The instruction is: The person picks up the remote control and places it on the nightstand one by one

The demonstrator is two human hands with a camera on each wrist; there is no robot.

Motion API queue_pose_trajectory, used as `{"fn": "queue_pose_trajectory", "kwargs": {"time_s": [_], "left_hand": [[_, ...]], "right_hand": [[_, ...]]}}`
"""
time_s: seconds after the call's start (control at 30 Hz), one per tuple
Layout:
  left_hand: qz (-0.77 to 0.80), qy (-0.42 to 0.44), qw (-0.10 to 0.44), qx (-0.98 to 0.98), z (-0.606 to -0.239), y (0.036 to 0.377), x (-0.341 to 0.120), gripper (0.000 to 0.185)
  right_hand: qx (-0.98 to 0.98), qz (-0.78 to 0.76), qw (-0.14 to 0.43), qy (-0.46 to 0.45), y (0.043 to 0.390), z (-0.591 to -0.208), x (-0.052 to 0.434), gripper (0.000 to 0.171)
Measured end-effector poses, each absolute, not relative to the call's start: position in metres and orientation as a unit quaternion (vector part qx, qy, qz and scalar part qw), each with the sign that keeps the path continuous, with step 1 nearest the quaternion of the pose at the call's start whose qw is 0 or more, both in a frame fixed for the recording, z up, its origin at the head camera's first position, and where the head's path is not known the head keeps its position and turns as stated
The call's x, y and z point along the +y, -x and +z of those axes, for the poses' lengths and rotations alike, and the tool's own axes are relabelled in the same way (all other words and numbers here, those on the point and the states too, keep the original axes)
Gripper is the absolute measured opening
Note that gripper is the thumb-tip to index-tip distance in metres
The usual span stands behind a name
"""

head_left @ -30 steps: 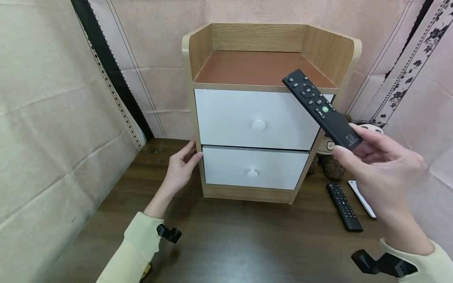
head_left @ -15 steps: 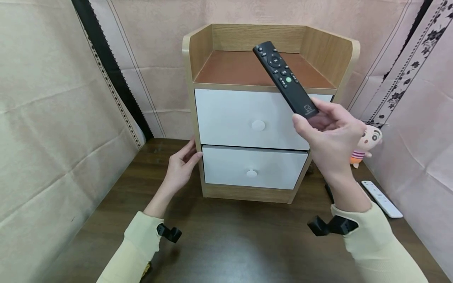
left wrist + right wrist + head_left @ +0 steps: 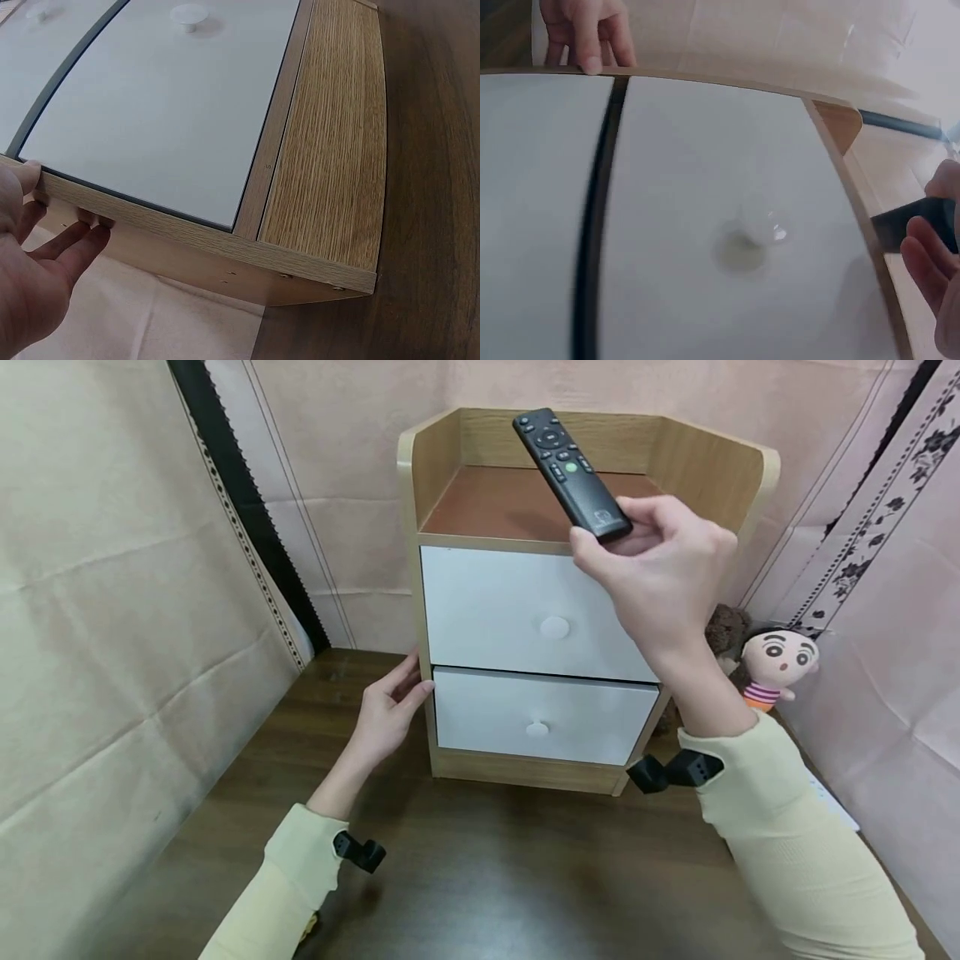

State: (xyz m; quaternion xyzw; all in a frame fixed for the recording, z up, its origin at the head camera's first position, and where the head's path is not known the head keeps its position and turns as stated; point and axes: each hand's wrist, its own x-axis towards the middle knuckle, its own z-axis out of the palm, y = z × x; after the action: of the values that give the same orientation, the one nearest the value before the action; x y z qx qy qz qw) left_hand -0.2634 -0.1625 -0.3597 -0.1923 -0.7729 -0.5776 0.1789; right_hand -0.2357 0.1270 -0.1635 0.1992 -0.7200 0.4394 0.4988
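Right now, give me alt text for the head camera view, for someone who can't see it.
A person's right hand holds a black remote control by its lower end above the brown top of a small wooden cabinet with two closed white drawers. Their left hand rests against the cabinet's left side, and a small doll sits to its right on the dark table.

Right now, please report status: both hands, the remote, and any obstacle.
Right hand pinches black remote above nightstand top. Left hand rests flat on nightstand's side. Both drawers closed; nothing on the top.
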Motion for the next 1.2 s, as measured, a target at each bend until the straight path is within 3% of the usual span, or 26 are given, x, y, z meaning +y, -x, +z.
{"fn": "queue_pose_trajectory", "kwargs": {"time_s": [0.7, 0.9, 1.2], "left_hand": [[-0.585, 0.196, 0.171, -0.769, -0.36, 0.263, -0.162, 0.057], [-0.585, 0.197, 0.17, -0.768, -0.36, 0.264, -0.165, 0.056], [-0.584, 0.2, 0.176, -0.767, -0.361, 0.266, -0.163, 0.057]], "right_hand": [[-0.876, 0.257, 0.397, -0.098, 0.25, -0.127, 0.064, 0.036], [-0.909, 0.215, 0.348, -0.079, 0.258, -0.123, 0.051, 0.028], [-0.944, 0.179, 0.274, -0.04, 0.261, -0.109, 0.046, 0.038]]}}
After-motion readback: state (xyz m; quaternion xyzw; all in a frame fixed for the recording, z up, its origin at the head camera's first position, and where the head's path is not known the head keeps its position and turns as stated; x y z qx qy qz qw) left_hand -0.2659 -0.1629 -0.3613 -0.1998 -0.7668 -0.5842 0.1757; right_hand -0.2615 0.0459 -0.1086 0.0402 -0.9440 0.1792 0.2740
